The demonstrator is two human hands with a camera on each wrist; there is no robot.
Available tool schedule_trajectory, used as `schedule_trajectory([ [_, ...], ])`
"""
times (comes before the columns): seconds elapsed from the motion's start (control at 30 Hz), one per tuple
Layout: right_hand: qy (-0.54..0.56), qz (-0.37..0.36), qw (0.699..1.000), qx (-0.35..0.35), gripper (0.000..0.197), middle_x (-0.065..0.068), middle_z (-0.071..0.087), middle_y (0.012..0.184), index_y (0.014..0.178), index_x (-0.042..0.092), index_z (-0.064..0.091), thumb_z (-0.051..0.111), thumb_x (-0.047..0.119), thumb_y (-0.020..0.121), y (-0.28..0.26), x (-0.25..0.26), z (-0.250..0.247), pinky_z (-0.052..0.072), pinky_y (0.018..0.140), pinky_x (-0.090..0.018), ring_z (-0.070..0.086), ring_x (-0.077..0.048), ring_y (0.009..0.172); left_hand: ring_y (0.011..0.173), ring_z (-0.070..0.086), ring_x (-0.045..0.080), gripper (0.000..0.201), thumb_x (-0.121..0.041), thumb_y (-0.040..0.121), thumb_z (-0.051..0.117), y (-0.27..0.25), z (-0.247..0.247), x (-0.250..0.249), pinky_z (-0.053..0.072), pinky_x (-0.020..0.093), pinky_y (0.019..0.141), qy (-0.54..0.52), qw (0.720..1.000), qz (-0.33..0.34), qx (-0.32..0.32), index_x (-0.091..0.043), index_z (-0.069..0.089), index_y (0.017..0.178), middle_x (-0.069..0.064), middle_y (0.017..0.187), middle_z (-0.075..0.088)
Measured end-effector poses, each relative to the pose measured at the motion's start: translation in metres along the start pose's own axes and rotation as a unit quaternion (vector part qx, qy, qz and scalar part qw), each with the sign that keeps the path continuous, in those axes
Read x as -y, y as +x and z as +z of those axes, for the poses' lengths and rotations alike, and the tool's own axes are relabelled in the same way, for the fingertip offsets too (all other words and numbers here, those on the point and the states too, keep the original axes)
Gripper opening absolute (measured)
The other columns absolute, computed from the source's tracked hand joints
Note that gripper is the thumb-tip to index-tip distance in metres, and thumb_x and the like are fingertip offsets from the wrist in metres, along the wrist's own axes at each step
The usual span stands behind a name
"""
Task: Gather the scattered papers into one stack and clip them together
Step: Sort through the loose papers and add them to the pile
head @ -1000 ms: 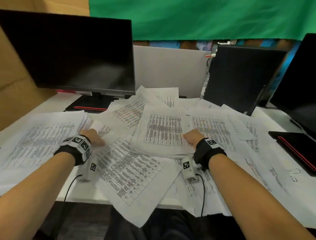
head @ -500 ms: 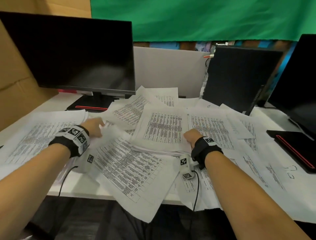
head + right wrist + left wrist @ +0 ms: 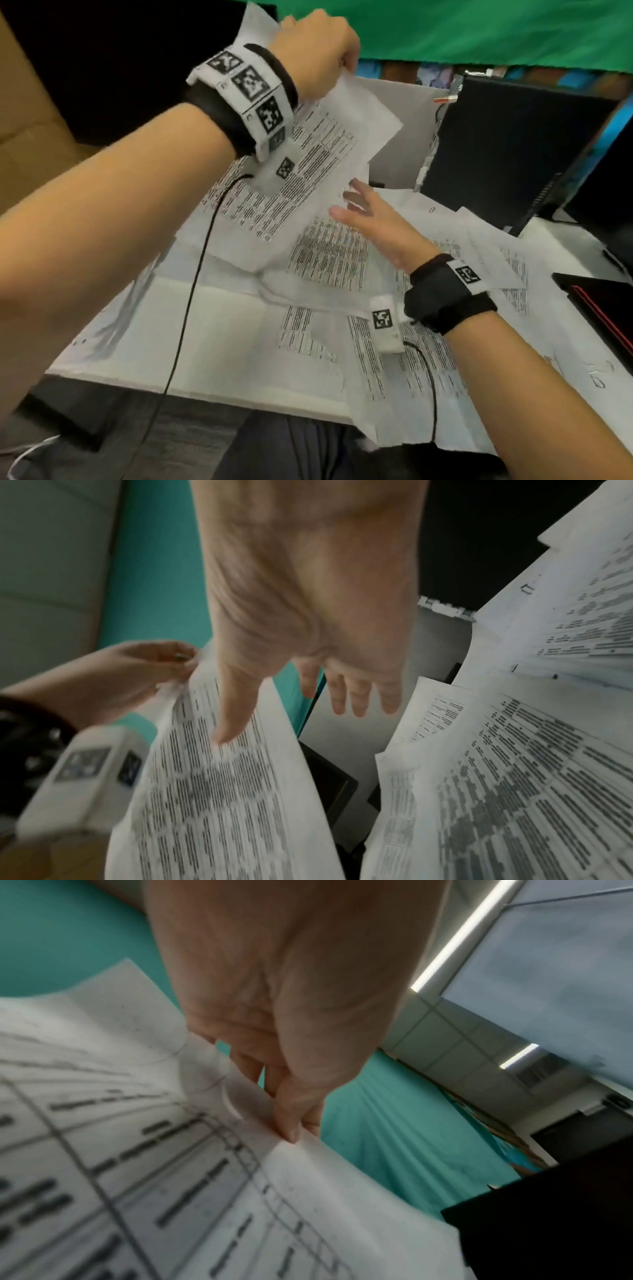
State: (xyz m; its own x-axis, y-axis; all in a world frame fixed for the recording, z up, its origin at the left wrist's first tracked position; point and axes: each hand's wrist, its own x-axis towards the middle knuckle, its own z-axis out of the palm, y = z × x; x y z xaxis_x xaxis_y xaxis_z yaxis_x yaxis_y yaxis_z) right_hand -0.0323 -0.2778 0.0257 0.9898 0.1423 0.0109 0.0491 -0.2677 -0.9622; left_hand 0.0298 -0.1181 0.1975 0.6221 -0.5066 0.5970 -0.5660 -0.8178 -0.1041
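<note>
Left hand (image 3: 317,51) is raised high, thumb & fingers pinching the top edge of a bunch of printed sheets (image 3: 308,164) that hang down from it, lower end sagging onto the pile below; left-wrist view shows the thumb tip (image 3: 291,1123) pressed on the paper edge. Right hand (image 3: 380,222) is spread flat, fingers straight, holding nothing, just beside the hanging sheets w/ thumb touching or nearly touching them, can't tell which. Under both hands the remaining scattered papers (image 3: 342,342) cover the white surface (image 3: 113,380), overlapping at odd angles, some overhanging the near edge. All sheets carry dense tables of small black print; too blurred to read. Both wrists wear black bands w/ white blocks bearing square b/w marker codes, cable trailing from each. A wire paper clip (image 3: 597,375) lies on paper at far right, near a black monitor base w/ red stripe (image 3: 596,305). Behind: black PC tower (image 3: 507,147), green cloth (image 3: 479,31), cardboard (image 3: 27,113) at left.
</note>
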Motion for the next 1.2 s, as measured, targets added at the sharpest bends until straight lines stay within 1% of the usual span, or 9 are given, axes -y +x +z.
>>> schedule_trajectory([
  [0.17, 0.085, 0.028, 0.990, -0.105, 0.062, 0.002, 0.068, 0.125, 0.131, 0.019, 0.058, 0.080, 0.044, 0.078, 0.039, -0.029, 0.004, 0.046, 0.107, -0.042, 0.063, -0.017, 0.117, 0.073, 0.056, 0.008, 0.023, -0.012, 0.095, 0.048, 0.053, 0.026, 0.010, 0.048, 0.020, 0.073, -0.196, 0.980, -0.032, 0.008, -0.012, 0.064, 0.112, -0.003, 0.096, 0.062],
  [0.33, 0.034, 0.162, 0.982, -0.095, 0.035, 0.006, 0.060, 0.120, 0.127, 0.014, 0.057, 0.066, 0.016, 0.094, 0.039, -0.060, -0.015, 0.038, 0.098, -0.026, 0.056, -0.015, 0.114, 0.104, 0.057, 0.023, 0.036, -0.001, 0.079, 0.050, 0.016, 0.106, 0.063, 0.039, 0.022, 0.088, -0.238, 0.956, -0.156, -0.073, -0.002, 0.059, 0.114, 0.014, 0.114, 0.063],
  [0.4, -0.052, 0.223, 0.969, -0.094, 0.038, -0.003, 0.061, 0.125, 0.129, 0.010, 0.053, 0.065, 0.014, 0.094, 0.040, -0.079, -0.021, 0.040, 0.094, -0.027, 0.057, -0.020, 0.113, 0.109, 0.057, 0.029, 0.031, -0.006, 0.083, 0.053, -0.022, 0.147, 0.081, 0.041, 0.030, 0.090, -0.182, 0.962, -0.185, 0.090, -0.003, 0.060, 0.113, 0.016, 0.116, 0.061],
  [0.5, -0.061, 0.274, 0.952, -0.120, 0.062, -0.015, 0.048, 0.144, 0.144, 0.001, 0.037, 0.066, 0.020, 0.093, 0.043, -0.096, -0.021, 0.040, 0.105, -0.034, 0.050, -0.028, 0.128, 0.127, 0.045, 0.026, 0.058, -0.028, 0.085, 0.067, -0.081, 0.198, 0.093, 0.037, 0.034, 0.104, -0.117, 0.874, -0.216, 0.419, -0.014, 0.045, 0.136, 0.008, 0.138, 0.047],
  [0.6, -0.033, 0.277, 0.951, -0.134, 0.081, -0.014, 0.027, 0.158, 0.154, 0.002, 0.017, 0.067, 0.021, 0.093, 0.042, -0.097, -0.020, 0.030, 0.114, -0.037, 0.030, -0.031, 0.144, 0.135, 0.038, 0.026, 0.125, -0.062, 0.050, 0.080, -0.116, 0.227, 0.103, 0.035, 0.040, 0.110, -0.111, 0.828, -0.238, 0.495, -0.025, 0.014, 0.150, 0.005, 0.152, 0.032],
  [0.7, -0.039, 0.284, 0.950, -0.122, 0.084, -0.015, 0.023, 0.160, 0.155, 0.003, 0.014, 0.067, 0.021, 0.092, 0.041, -0.095, -0.022, 0.029, 0.114, -0.037, 0.027, -0.031, 0.145, 0.138, 0.034, 0.030, 0.155, -0.092, 0.011, 0.059, -0.128, 0.250, 0.110, 0.035, 0.050, 0.109, -0.072, 0.818, -0.206, 0.533, -0.039, 0.007, 0.147, 0.006, 0.156, 0.019],
  [0.9, -0.107, 0.286, 0.943, -0.132, 0.069, -0.015, 0.048, 0.142, 0.146, -0.003, 0.034, 0.068, 0.023, 0.092, 0.033, -0.084, -0.019, 0.041, 0.087, -0.027, 0.053, -0.026, 0.114, 0.131, 0.043, 0.027, 0.105, -0.073, 0.055, 0.067, -0.131, 0.242, 0.105, 0.034, 0.045, 0.109, -0.076, 0.844, -0.188, 0.497, -0.036, 0.026, 0.144, 0.003, 0.148, 0.039],
  [1.03, -0.211, 0.296, 0.926, -0.106, 0.083, -0.021, 0.040, 0.148, 0.148, -0.006, 0.024, 0.072, 0.025, 0.088, 0.031, -0.080, -0.009, 0.043, 0.094, -0.032, 0.045, -0.033, 0.132, 0.125, 0.046, 0.028, 0.056, -0.043, 0.086, 0.063, -0.136, 0.238, 0.096, 0.030, 0.040, 0.109, -0.082, 0.882, -0.200, 0.420, -0.024, 0.045, 0.135, 0.007, 0.135, 0.053],
  [1.2, -0.350, 0.222, 0.898, -0.146, 0.125, -0.021, 0.010, 0.160, 0.156, 0.025, -0.010, 0.085, 0.018, 0.074, 0.029, -0.081, 0.000, 0.029, 0.114, -0.050, 0.021, -0.041, 0.145, 0.130, 0.041, 0.031, 0.107, -0.063, 0.052, 0.075, -0.139, 0.231, 0.095, 0.037, 0.050, 0.107, -0.112, 0.829, -0.235, 0.494, -0.035, 0.027, 0.143, 0.004, 0.147, 0.037],
])
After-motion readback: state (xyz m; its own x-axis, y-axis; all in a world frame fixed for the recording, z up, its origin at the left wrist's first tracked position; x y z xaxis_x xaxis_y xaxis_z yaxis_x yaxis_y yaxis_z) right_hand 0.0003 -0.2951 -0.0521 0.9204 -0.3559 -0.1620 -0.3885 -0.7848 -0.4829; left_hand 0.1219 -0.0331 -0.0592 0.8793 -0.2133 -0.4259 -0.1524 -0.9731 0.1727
